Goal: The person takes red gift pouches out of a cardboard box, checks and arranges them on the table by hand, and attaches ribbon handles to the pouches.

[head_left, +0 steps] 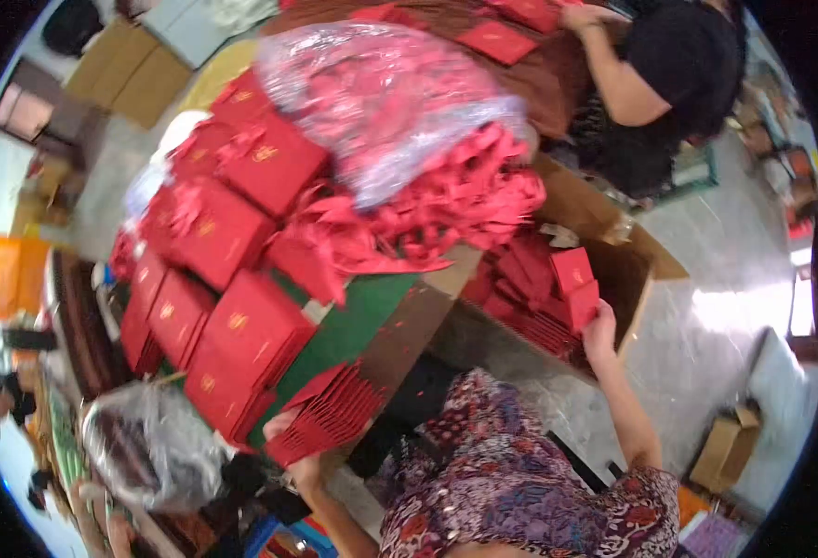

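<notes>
My left hand is closed round a fanned stack of red cards at the table's near edge. On the right, my right hand reaches into an open cardboard box and holds a red card by its edge. More red cards lie in the box, some loose and some in a row. Stacks of red boxes or cards with gold marks cover the left of the table. Behind them, pink-red ribbons spill from a clear plastic bag.
A green and brown tabletop lies between the stacks and the box. At the upper right a co-worker in black handles red cards. A clear plastic bag hangs at the lower left. A small cardboard box stands on the floor.
</notes>
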The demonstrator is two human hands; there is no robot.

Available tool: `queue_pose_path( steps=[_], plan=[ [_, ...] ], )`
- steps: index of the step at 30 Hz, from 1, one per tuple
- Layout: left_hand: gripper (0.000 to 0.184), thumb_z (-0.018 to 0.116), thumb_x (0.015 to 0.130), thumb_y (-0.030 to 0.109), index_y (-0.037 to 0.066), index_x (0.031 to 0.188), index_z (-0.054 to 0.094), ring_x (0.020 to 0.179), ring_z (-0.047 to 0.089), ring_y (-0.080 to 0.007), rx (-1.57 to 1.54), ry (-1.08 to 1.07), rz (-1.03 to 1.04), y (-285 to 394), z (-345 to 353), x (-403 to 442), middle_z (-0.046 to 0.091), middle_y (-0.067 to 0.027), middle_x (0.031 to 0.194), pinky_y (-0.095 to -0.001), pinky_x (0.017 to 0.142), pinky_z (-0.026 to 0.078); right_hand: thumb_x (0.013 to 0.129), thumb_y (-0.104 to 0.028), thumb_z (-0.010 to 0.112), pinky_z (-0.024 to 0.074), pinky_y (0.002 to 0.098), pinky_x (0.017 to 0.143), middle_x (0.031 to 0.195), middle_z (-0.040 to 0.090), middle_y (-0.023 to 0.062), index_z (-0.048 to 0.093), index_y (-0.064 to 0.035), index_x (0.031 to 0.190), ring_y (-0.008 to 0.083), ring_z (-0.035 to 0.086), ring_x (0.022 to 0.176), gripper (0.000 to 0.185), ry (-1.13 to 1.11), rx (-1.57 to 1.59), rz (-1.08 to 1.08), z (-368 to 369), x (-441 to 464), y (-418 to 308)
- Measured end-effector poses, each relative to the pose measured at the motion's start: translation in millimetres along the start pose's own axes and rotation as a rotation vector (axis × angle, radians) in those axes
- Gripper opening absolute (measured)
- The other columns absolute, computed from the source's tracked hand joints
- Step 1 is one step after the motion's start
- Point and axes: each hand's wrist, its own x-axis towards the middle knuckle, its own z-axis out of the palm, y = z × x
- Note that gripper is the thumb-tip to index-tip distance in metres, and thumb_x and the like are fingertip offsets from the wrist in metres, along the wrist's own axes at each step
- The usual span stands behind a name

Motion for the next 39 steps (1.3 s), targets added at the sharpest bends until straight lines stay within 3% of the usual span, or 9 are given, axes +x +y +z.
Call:
queue_pose_path(
  steps=[2, 3, 11, 13, 22, 30, 32, 36, 39],
  plan=[
    [0.04, 0.074, 0.074, 0.014, 0.007, 0.1, 0.044, 0.094, 0.055, -0.0183, 1.516, -0.123, 0.563, -54.1, 65.0, -6.0, 0.053, -0.0066, 0.096, -0.0332, 0.088, 0.044, 0.095, -0.016, 0.042, 0.0458, 0.0372, 0.097, 0.112, 0.063, 0.01, 0.058, -0.0021, 0.111, 0.0211, 0.06, 0.104, 0.027, -0.387, -0.035, 0.289, 117.1, -78.7, -55.3],
    [0.043, 0.077, 0.071, 0.016, 0.007, 0.098, 0.045, 0.093, 0.054, -0.0201, 1.356, -0.452, 0.72, -61.8, 91.0, -6.4, 0.053, -0.0071, 0.095, -0.0369, 0.09, 0.044, 0.094, -0.015, 0.045, 0.0458, 0.0349, 0.097, 0.112, 0.063, 0.0093, 0.058, -0.0008, 0.113, 0.0198, 0.06, 0.105, 0.027, -0.469, -0.08, 0.407, 120.8, -78.8, -49.4],
    [0.038, 0.075, 0.071, 0.005, 0.007, 0.096, 0.047, 0.097, 0.054, -0.0207, 1.08, -0.651, 0.388, -47.1, 86.3, -13.7, 0.053, -0.0073, 0.098, -0.0355, 0.093, 0.043, 0.093, -0.013, 0.052, 0.0466, 0.028, 0.093, 0.115, 0.063, 0.0073, 0.058, -0.0017, 0.122, 0.0167, 0.058, 0.109, 0.032, -0.988, -0.513, 0.795, 319.5, -156.8, -16.4],
    [0.041, 0.076, 0.069, 0.004, 0.007, 0.096, 0.046, 0.097, 0.055, -0.0207, 1.093, -0.643, 0.374, -41.7, 86.3, -15.3, 0.054, -0.0076, 0.098, -0.0363, 0.093, 0.043, 0.094, -0.016, 0.053, 0.0504, 0.026, 0.069, 0.095, 0.064, 0.0012, 0.062, -0.0054, 0.112, 0.0087, 0.058, 0.075, 0.023, -1.174, -0.623, 0.849, 342.9, -163.0, 13.9],
    [0.102, 0.086, 0.064, 0.014, 0.007, 0.142, 0.022, 0.105, 0.054, -0.0193, 1.045, -0.507, 0.317, -42.4, 78.9, -22.3, 0.054, -0.0081, 0.113, -0.0347, 0.096, 0.043, 0.093, -0.017, 0.057, 0.0443, 0.0246, 0.049, 0.065, 0.05, -0.004, 0.06, -0.0079, 0.087, 0.0072, 0.047, 0.051, 0.011, -1.111, -0.877, 1.248, 367.3, -201.2, 89.0],
    [0.079, 0.081, 0.07, 0.007, 0.007, 0.135, 0.036, 0.114, 0.05, -0.0156, 1.11, -0.573, 0.369, -41.7, 75.7, -25.3, 0.049, -0.0046, 0.123, -0.0318, 0.098, 0.041, 0.097, -0.027, 0.049, 0.0472, 0.0363, 0.049, 0.065, 0.052, 0.0013, 0.058, -0.0056, 0.086, 0.0158, 0.058, 0.059, 0.026, -1.488, -1.439, 0.459, 380.6, -225.0, 55.5],
    [0.076, 0.081, 0.07, 0.005, 0.007, 0.133, 0.038, 0.115, 0.049, -0.0151, 1.087, -0.581, 0.347, -41.9, 75.3, -26.7, 0.049, -0.0046, 0.124, -0.0315, 0.098, 0.041, 0.096, -0.024, 0.046, 0.0508, 0.0429, 0.06, 0.073, 0.059, 0.0035, 0.058, -0.0037, 0.089, 0.0233, 0.064, 0.07, 0.024, -1.579, -1.421, -0.923, 376.6, -231.3, 46.9],
    [0.074, 0.08, 0.07, 0.002, 0.008, 0.131, 0.039, 0.115, 0.049, -0.0143, 1.097, -0.586, 0.316, -40.5, 83.1, -31.3, 0.049, -0.0039, 0.123, -0.0305, 0.098, 0.042, 0.097, -0.029, 0.048, 0.0448, 0.0349, 0.09, 0.103, 0.06, 0.0121, 0.059, 0.0014, 0.11, 0.0241, 0.059, 0.102, 0.035, -1.605, -0.733, -0.092, 370.1, -244.9, 31.8],
    [0.075, 0.081, 0.069, 0.003, 0.009, 0.13, 0.039, 0.116, 0.048, -0.0155, 1.141, -0.56, 0.345, -41.2, 83.3, -33.7, 0.048, -0.0048, 0.124, -0.0317, 0.098, 0.041, 0.09, -0.056, 0.048, 0.0336, 0.0346, 0.103, 0.122, 0.049, 0.0139, 0.046, 0.0026, 0.129, 0.0241, 0.047, 0.119, 0.07, -1.845, -0.668, -0.203, 363.4, -260.2, 20.4]
  ],
)
